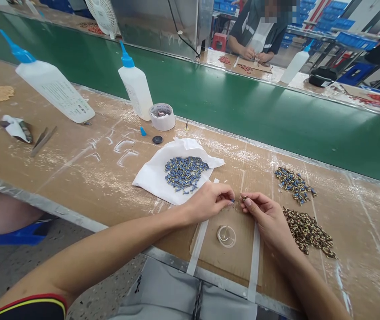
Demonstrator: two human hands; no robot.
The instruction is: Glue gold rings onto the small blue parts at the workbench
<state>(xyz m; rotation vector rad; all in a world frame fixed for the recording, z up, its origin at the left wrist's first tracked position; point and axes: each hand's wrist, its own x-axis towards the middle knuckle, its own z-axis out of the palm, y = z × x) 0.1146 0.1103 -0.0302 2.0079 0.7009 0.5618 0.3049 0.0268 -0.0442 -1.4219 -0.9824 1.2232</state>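
Observation:
My left hand [214,200] pinches a tiny blue piece [232,201] between thumb and fingertips, just right of a white cloth [150,175]. On that cloth lies a heap of small blue and yellow pieces [185,172]. Opposite it, my right hand [265,213] pinches a small dark brass-coloured piece [244,198]. The two fingertips are close together but apart. Below them, a small clear cup [226,236] with a thin stick in it stands on a taped cardboard sheet [210,258]. To the right are a pile of brown-gold pieces [310,231] and a smaller pile with blue parts [294,183].
White bottles with blue nozzles [136,91] [54,89] stand behind, beside a tape roll [162,117]. Tweezers [43,141] lie at left. A green conveyor belt [210,93] runs across the back. Beyond it sits a co-worker [259,35].

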